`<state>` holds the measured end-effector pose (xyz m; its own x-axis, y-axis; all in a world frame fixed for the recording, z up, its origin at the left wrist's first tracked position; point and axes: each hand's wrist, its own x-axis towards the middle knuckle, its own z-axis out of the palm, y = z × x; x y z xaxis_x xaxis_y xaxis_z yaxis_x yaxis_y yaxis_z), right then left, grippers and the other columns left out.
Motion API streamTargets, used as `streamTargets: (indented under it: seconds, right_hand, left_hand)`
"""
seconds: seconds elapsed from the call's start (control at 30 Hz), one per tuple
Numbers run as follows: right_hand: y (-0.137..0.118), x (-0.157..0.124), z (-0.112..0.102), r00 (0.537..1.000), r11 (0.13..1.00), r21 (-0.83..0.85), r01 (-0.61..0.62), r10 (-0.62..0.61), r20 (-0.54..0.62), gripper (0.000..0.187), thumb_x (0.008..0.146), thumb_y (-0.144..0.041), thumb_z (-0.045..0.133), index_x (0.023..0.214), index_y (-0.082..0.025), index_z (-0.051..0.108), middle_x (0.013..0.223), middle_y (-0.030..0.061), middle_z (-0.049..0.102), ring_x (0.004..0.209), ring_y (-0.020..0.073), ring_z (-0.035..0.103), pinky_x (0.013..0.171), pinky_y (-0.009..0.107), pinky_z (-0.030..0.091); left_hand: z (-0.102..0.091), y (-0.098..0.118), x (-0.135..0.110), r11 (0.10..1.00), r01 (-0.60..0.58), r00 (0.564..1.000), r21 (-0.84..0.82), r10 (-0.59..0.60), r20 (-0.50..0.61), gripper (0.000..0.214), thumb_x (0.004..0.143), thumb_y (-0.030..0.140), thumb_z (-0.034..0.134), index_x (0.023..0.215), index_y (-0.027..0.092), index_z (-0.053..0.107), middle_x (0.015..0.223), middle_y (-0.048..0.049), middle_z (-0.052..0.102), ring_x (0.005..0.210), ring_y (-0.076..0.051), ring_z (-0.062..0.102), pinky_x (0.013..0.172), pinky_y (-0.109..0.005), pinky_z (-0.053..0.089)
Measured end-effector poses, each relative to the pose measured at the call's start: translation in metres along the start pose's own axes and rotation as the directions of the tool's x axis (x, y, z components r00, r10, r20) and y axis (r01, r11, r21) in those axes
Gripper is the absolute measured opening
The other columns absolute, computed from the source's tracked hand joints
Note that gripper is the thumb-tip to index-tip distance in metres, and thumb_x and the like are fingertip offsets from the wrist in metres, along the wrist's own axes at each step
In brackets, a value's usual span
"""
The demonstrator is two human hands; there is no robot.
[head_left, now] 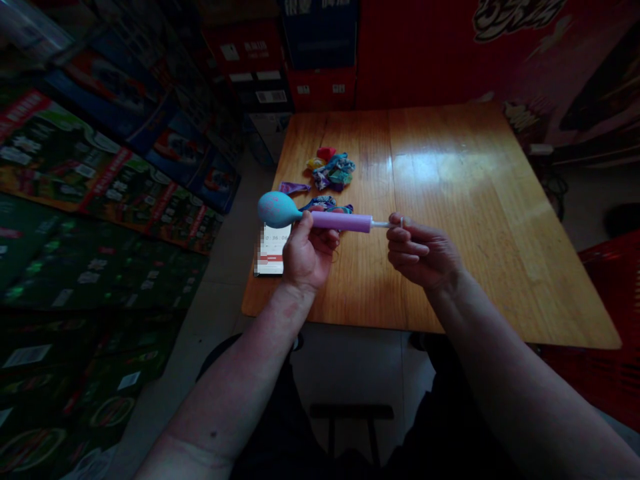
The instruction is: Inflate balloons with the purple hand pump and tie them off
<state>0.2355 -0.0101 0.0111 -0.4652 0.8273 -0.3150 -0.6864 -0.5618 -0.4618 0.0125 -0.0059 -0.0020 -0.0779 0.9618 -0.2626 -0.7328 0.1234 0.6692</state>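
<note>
A purple balloon pump point(345, 221) lies level between my hands above the table. My left hand point(311, 253) is closed around its nozzle end, thumb on top, where the neck of a small, partly inflated blue balloon point(277, 209) with pink marks meets the pump. On the other side, my right hand point(423, 250) grips the pump's handle at the end of the white rod point(381, 225), which is partly drawn out. Behind the pump lie a dark blue patterned balloon point(320, 202), a flat purple balloon point(294, 187) and a pile of crumpled balloons point(334, 170).
A phone point(273, 250) with a running timer lies at the left edge of the wooden table point(450, 200). Stacked cartons point(100, 267) line the left side, with more boxes point(320, 40) behind. A dark stool point(351, 411) stands below, and a red crate point(607, 313) is at right.
</note>
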Motion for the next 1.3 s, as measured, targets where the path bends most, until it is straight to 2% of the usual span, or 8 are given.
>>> streamTargets:
  seconds: [0.13, 0.4, 0.57, 0.73, 0.8, 1.0, 1.13, 1.3]
  right_hand:
    - [0.0, -0.001, 0.006, 0.994, 0.998, 0.012, 0.069, -0.067, -0.09, 0.027, 0.107, -0.015, 0.042, 0.095, -0.02, 0.064, 0.065, -0.0082, 0.053, 0.041, 0.0023, 0.018, 0.04, 0.013, 0.027]
    - [0.034, 0.021, 0.001, 0.999, 0.995, 0.099, -0.009, 0.005, 0.048, 0.007, 0.101, -0.015, 0.058, 0.098, -0.017, 0.064, 0.069, -0.0068, 0.059, 0.041, 0.0005, 0.024, 0.041, 0.009, 0.032]
    - [0.023, 0.017, -0.002, 0.994, 0.998, 0.066, -0.025, 0.017, 0.107, 0.006, 0.1, -0.014, 0.059, 0.1, -0.018, 0.063, 0.07, -0.0075, 0.06, 0.042, 0.0, 0.022, 0.043, 0.008, 0.034]
    - [0.004, 0.003, 0.005, 0.999, 0.999, -0.024, 0.048, -0.048, -0.007, 0.016, 0.104, -0.015, 0.051, 0.096, -0.019, 0.064, 0.067, -0.0082, 0.054, 0.041, 0.0015, 0.015, 0.039, 0.01, 0.027]
    - [0.007, 0.002, 0.007, 0.998, 0.998, 0.026, 0.065, -0.065, 0.0, 0.015, 0.102, -0.014, 0.052, 0.094, -0.018, 0.064, 0.066, -0.0088, 0.054, 0.041, 0.0007, 0.014, 0.039, 0.009, 0.026]
    - [0.027, 0.011, 0.004, 0.998, 0.995, 0.094, 0.011, -0.017, 0.057, 0.007, 0.101, -0.015, 0.058, 0.099, -0.019, 0.064, 0.071, -0.0072, 0.06, 0.043, 0.0006, 0.023, 0.043, 0.009, 0.034]
    - [0.027, 0.013, 0.006, 0.998, 0.992, 0.123, 0.004, -0.011, 0.06, 0.014, 0.103, -0.013, 0.052, 0.102, -0.02, 0.064, 0.076, -0.0055, 0.064, 0.044, 0.0009, 0.027, 0.044, 0.008, 0.038]
    - [0.015, 0.009, 0.008, 1.0, 0.992, 0.129, -0.012, 0.013, -0.01, 0.022, 0.105, -0.013, 0.046, 0.096, -0.017, 0.065, 0.068, -0.0066, 0.058, 0.039, 0.0004, 0.022, 0.039, 0.008, 0.032]
  left_hand:
    - [-0.001, 0.006, 0.001, 0.995, -0.092, 0.994, 0.029, 0.093, -0.054, 0.029, 0.101, 0.05, 0.066, 0.099, 0.022, 0.072, 0.105, -0.0075, 0.08, 0.059, -0.01, 0.06, 0.063, -0.027, 0.05]
    - [0.002, -0.015, -0.005, 0.999, -0.034, 0.999, -0.012, 0.034, 0.022, 0.024, 0.101, 0.044, 0.066, 0.102, 0.02, 0.069, 0.102, -0.0102, 0.08, 0.06, -0.009, 0.061, 0.059, -0.023, 0.046]
    - [0.0, -0.006, -0.002, 1.0, -0.012, 1.0, 0.022, 0.012, -0.003, 0.029, 0.098, 0.049, 0.071, 0.101, 0.02, 0.07, 0.101, -0.0095, 0.08, 0.059, -0.01, 0.06, 0.058, -0.024, 0.046]
    - [-0.002, 0.007, 0.001, 0.997, -0.062, 0.997, 0.036, 0.064, -0.042, 0.031, 0.1, 0.051, 0.068, 0.098, 0.021, 0.072, 0.103, -0.009, 0.08, 0.061, -0.011, 0.061, 0.06, -0.025, 0.049]
    - [-0.001, 0.003, -0.001, 0.996, -0.092, 0.995, 0.02, 0.093, -0.042, 0.028, 0.101, 0.049, 0.067, 0.1, 0.021, 0.071, 0.103, -0.0081, 0.08, 0.06, -0.01, 0.06, 0.059, -0.024, 0.049]
    - [0.006, -0.014, -0.012, 1.0, 0.004, 0.999, -0.011, -0.004, 0.033, 0.023, 0.101, 0.044, 0.067, 0.105, 0.022, 0.07, 0.108, -0.01, 0.08, 0.065, -0.012, 0.065, 0.062, -0.024, 0.05]
    - [0.008, -0.011, -0.011, 1.0, 0.027, 0.999, -0.006, -0.027, 0.032, 0.024, 0.104, 0.044, 0.063, 0.107, 0.022, 0.07, 0.112, -0.0102, 0.08, 0.065, -0.011, 0.066, 0.064, -0.024, 0.05]
    - [0.0, 0.001, -0.001, 1.0, 0.006, 0.999, -0.024, -0.005, 0.054, 0.025, 0.102, 0.044, 0.067, 0.104, 0.019, 0.071, 0.105, -0.0112, 0.081, 0.062, -0.011, 0.065, 0.062, -0.024, 0.05]
